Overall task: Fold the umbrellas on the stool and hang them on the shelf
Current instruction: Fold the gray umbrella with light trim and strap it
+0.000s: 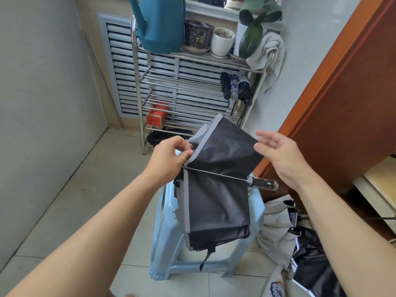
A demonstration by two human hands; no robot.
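Observation:
A black umbrella with grey trim (pixel 218 189) lies across the pale blue plastic stool (pixel 165 228), its metal shaft level and its clear handle (pixel 263 183) pointing right. My left hand (pixel 169 155) pinches the grey-edged canopy fold at the shaft's left end. My right hand (pixel 276 151) holds the raised panel's right edge between thumb and fingertips, the other fingers loose. On the steel shelf (pixel 192 82) behind, three folded umbrellas (pixel 235 86) hang at the right end.
More unfolded umbrellas (pixel 300 249) lie on the tiled floor right of the stool. A wooden cabinet (pixel 347 103) stands close on the right. The shelf top carries a blue watering can (pixel 160 24), pots and a plant; a red box (pixel 156 117) sits low.

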